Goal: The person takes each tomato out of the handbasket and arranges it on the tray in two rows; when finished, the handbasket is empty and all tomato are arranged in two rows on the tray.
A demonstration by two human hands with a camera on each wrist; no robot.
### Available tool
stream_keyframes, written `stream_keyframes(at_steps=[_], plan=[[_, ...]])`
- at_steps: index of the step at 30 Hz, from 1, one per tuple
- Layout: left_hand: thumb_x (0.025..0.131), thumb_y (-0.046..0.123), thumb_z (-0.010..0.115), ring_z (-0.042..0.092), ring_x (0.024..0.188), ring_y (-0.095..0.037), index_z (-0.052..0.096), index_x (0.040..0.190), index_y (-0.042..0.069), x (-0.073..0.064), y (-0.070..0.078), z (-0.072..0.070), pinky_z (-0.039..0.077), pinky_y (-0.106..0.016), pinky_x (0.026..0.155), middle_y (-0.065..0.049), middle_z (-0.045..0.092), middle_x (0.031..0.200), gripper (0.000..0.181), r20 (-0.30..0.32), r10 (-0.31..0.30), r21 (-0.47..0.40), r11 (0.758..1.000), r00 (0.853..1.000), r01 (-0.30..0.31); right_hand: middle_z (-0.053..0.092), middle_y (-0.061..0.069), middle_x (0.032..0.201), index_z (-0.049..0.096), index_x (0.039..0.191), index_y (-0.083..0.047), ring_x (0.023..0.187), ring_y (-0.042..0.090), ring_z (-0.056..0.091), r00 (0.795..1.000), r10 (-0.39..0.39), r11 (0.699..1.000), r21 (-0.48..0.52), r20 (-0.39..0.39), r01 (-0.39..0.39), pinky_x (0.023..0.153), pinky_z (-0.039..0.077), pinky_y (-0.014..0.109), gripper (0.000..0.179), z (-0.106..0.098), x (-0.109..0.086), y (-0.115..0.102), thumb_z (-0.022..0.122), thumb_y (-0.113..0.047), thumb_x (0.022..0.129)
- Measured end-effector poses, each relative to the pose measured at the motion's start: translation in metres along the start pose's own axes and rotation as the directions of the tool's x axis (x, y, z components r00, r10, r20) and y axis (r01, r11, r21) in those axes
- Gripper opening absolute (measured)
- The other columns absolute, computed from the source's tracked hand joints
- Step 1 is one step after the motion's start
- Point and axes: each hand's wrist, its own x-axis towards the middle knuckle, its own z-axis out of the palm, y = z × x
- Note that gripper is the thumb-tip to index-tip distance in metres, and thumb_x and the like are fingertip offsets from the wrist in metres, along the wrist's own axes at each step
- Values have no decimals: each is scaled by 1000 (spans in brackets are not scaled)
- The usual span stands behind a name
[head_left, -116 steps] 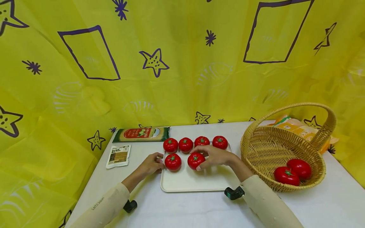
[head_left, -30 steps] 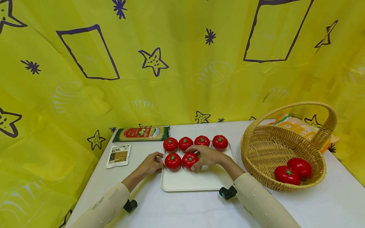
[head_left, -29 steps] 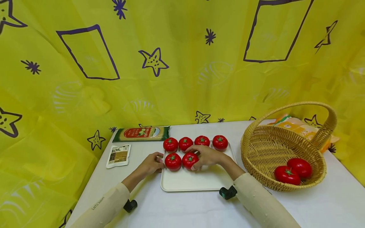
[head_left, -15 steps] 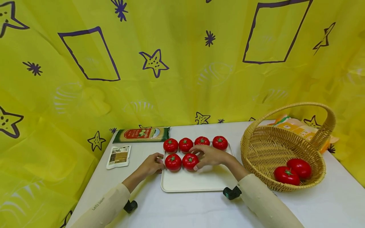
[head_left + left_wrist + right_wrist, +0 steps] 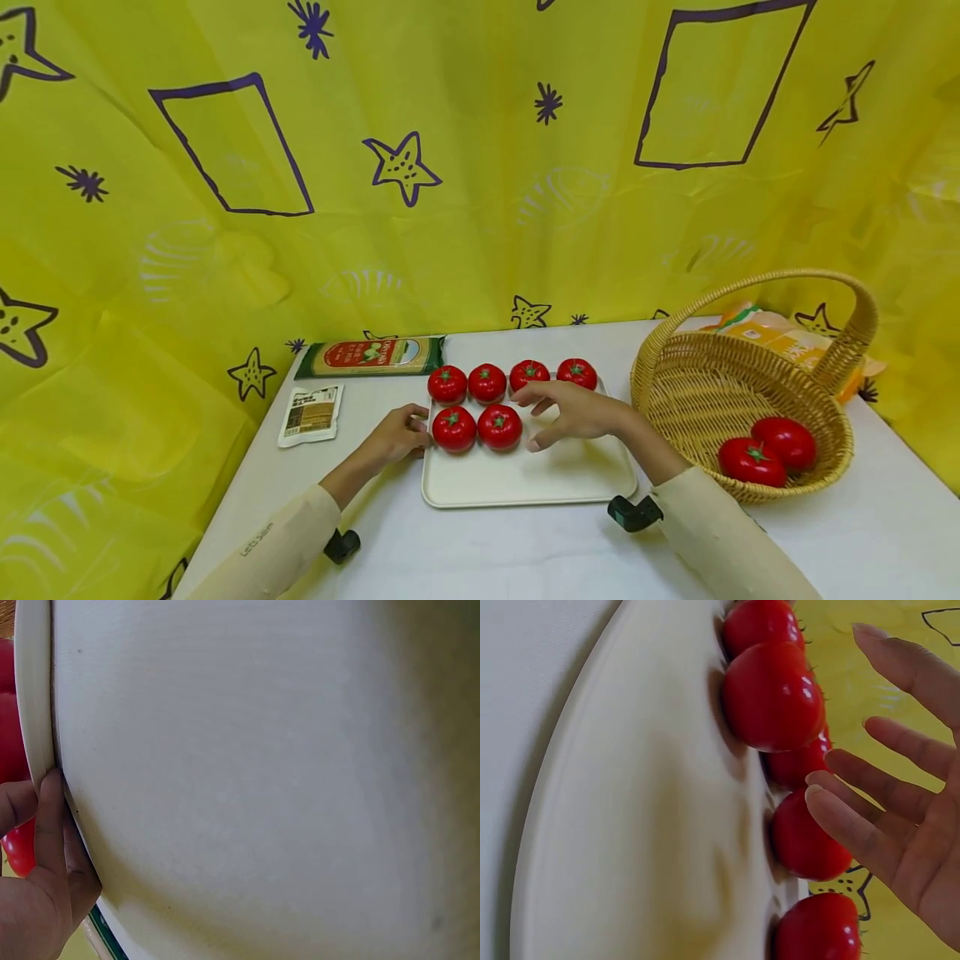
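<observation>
Red tomatoes stand on a cream tray [image 5: 525, 492] in two rows: several along the back, two in front. The front right tomato [image 5: 500, 427] sits beside the front left tomato [image 5: 453, 429]. My right hand [image 5: 573, 412] hovers over the tray just right of them, fingers spread and holding nothing; the right wrist view shows the same spread fingers [image 5: 855, 825] near the tomatoes. At the tray's left side, my left hand [image 5: 395, 435] grips the rim, with thumb and fingers at the edge in the left wrist view, where much of the hand is cut off.
A wicker basket [image 5: 690, 400] with a tall handle stands at the right, two tomatoes [image 5: 752, 462] inside. Behind it lies an orange bag [image 5: 772, 329]. A green pasta packet [image 5: 371, 356] and a small white pouch [image 5: 311, 415] lie at the back left, before a yellow curtain [image 5: 465, 208].
My right hand slid the front tomato left until it stood beside its neighbour, then let go and drew back to the right with fingers spread. The left hand stayed at the tray's edge.
</observation>
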Motion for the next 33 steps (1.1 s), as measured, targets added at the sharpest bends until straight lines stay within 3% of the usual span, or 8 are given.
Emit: stream_keyframes(at_steps=[6,13,20,22,28,33], plan=[[84,-4,68,58,75,-18,56,128,-4,0,-1,1,60,-28,66,-10,56,91,45,-4,-7,-8,1000,1000,7,55,19,139,56,136,-3,123,41,57,1000,16,999,43,19,-17,92,57,46,65,-5,-20,-4,84,-24,81],[84,-4,68,59,75,-18,55,128,-4,2,-1,0,59,-28,66,-10,56,90,45,-2,0,-5,1000,1000,0,54,21,138,57,132,-6,123,45,55,1000,-5,997,72,31,2,92,56,50,58,-17,-52,-5,82,-25,83],[84,-5,67,60,75,-18,55,127,-4,1,-2,1,60,-29,66,-10,56,90,45,-2,4,0,1000,1000,-4,54,20,136,57,132,-9,121,42,56,998,37,997,65,57,-41,87,58,33,54,-28,-87,-6,80,-25,85],[84,-5,68,60,75,-18,55,127,-4,1,-2,1,60,-29,66,-10,56,90,44,-6,2,3,1000,1000,-2,54,21,136,58,132,-8,119,38,58,997,39,996,76,61,-44,85,58,31,54,-32,-96,-5,80,-23,85],[84,-4,68,59,75,-18,55,127,-4,1,-2,1,60,-28,66,-10,56,90,45,-11,0,4,1000,1000,1,54,22,133,56,133,-7,113,9,59,998,15,992,123,65,-23,83,60,30,52,-46,-124,2,78,-18,87],[85,-3,68,59,76,-18,55,127,-4,1,-2,0,60,-29,66,-11,56,91,44,-7,-5,7,1000,1000,5,53,25,134,54,135,-4,113,7,60,1000,16,991,130,24,-19,83,60,30,52,-61,-143,9,75,-14,89]])
